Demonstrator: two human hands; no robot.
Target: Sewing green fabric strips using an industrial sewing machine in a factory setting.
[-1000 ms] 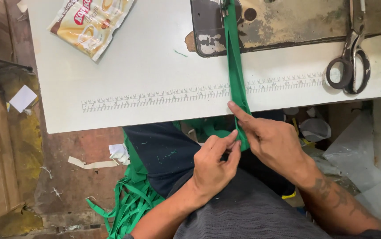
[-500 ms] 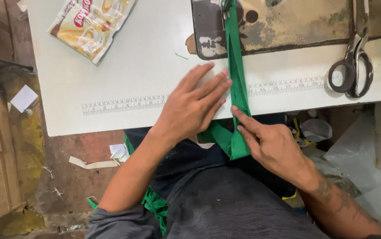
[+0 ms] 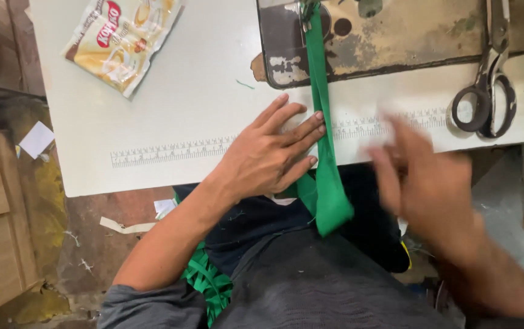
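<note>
Now the right hand (image 3: 423,183) is swinging off the green strap (image 3: 321,122) — blurred, fingers spread, gripping nothing — where half a second ago it was pinching the strap's folded end. Left hand (image 3: 271,152) is lying flat and open beside the strap, fingertips touching it at the worktop (image 3: 170,97) edge. Scissors (image 3: 487,91) are sitting well right of the strap; bare worktop is stretching left of it.

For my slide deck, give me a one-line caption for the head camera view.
Left hand flat on the white table beside a green fabric strip; right hand blurred, scissors nearby.
</note>
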